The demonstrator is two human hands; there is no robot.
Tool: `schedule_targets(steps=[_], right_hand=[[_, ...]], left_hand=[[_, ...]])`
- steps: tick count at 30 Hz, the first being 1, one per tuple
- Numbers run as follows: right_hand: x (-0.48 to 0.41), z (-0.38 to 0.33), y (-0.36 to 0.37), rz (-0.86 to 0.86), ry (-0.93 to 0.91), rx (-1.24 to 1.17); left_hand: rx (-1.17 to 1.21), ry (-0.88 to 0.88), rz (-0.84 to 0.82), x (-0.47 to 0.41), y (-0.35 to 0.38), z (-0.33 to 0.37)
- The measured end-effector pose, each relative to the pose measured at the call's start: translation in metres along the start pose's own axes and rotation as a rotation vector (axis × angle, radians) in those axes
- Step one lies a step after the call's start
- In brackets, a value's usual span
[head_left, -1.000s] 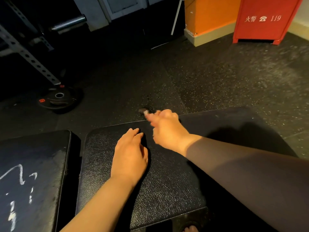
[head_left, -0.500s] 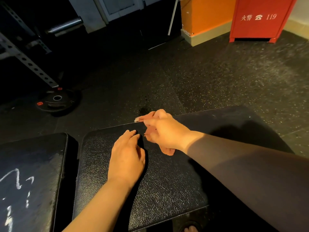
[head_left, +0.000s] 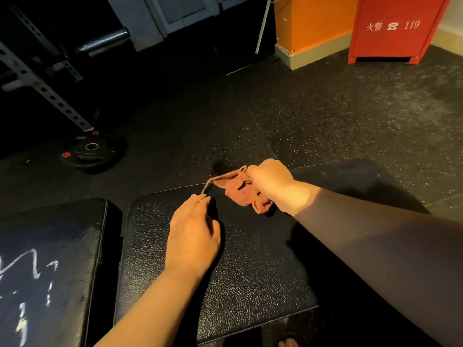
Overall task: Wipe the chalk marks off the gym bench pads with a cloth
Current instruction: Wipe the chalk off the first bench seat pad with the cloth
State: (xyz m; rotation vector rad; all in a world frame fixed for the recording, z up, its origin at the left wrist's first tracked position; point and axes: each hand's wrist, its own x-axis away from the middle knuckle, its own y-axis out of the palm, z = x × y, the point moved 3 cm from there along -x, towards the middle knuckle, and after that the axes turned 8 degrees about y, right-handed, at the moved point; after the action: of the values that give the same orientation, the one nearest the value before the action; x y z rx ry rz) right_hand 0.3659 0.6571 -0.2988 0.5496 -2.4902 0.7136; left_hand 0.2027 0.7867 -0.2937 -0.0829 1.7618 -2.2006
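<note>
Cloth [head_left: 241,194], reddish and bunched, is gripped tight in your right hand [head_left: 271,182] above the far edge of the black bench pad [head_left: 250,276]. Your left hand [head_left: 193,234] lies flat on that pad, fingers straight, fingertips at the cloth's stretched corner. White chalk marks [head_left: 32,266] show on the neighbouring pad [head_left: 70,229].

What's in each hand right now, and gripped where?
The right hand grips the cloth by its bunched end. The left hand lies flat on the bench pad, the cloth's loose corner at its fingertips.
</note>
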Motion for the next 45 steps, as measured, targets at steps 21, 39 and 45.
schedule_targets(steps=[21, 39, 45], right_hand=[[0.028, -0.003, 0.042, 0.014, -0.816, 0.669], [-0.025, 0.039, 0.001, 0.207, -0.290, 0.569], [-0.006, 0.060, -0.007, -0.136, -0.747, 0.540]], left_hand=[[-0.015, 0.012, -0.018, 0.000, -0.002, 0.004], [-0.072, -0.009, -0.071, 0.000, 0.002, 0.001], [-0.132, 0.012, -0.128, 0.001, 0.000, 0.004]])
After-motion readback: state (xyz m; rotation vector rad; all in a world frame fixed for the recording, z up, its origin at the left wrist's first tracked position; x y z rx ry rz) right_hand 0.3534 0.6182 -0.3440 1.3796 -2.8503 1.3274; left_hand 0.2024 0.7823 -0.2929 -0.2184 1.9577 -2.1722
